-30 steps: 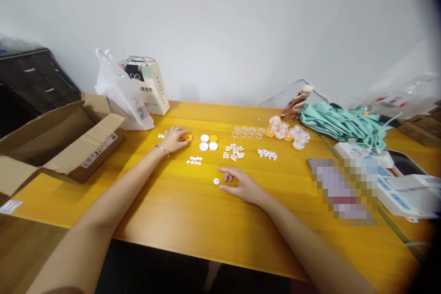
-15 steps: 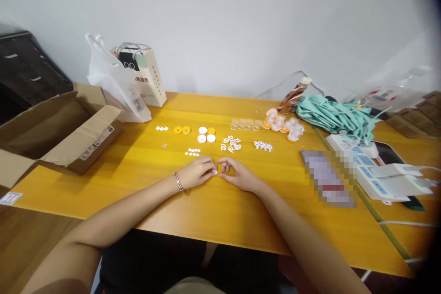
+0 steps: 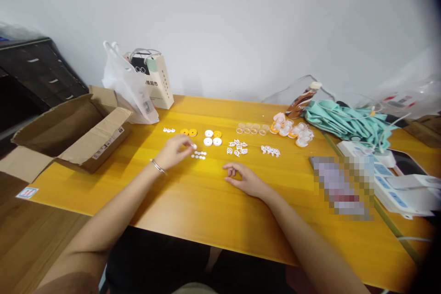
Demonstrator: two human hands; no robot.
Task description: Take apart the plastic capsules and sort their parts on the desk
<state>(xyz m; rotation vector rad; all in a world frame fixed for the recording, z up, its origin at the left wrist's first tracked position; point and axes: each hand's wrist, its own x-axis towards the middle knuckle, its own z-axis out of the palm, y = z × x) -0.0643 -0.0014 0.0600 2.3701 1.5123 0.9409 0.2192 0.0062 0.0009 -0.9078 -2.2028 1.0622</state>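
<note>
My left hand point(image 3: 175, 151) pinches a small white piece point(image 3: 194, 146) between thumb and fingertips, just above and beside the rows of small white discs point(image 3: 199, 155). Loosely curled, my right hand point(image 3: 247, 181) rests at the table's middle; thumb and fingers stand apart and I see nothing between them. Farther back lie yellow round parts point(image 3: 192, 132) and white round parts point(image 3: 208, 142). White spoked pieces point(image 3: 237, 146) form a loose group beyond my right hand. To their right is a cluster of white openwork pieces point(image 3: 270, 150). Tiny white parts point(image 3: 168, 130) lie beyond my left hand.
Clear rings point(image 3: 253, 128) and orange-and-clear assemblies point(image 3: 291, 129) stand at the back. An open cardboard box point(image 3: 106, 143) and bags point(image 3: 132, 96) occupy the left. On the right are a bottle point(image 3: 303, 101), a green umbrella point(image 3: 347, 121), a power strip point(image 3: 382, 174) and a blurred-out object point(image 3: 339, 188).
My left hand has moved left and away from me, carrying the small white piece from beside my right hand toward the discs. My right hand stays nearly in place; the view has shifted slightly.
</note>
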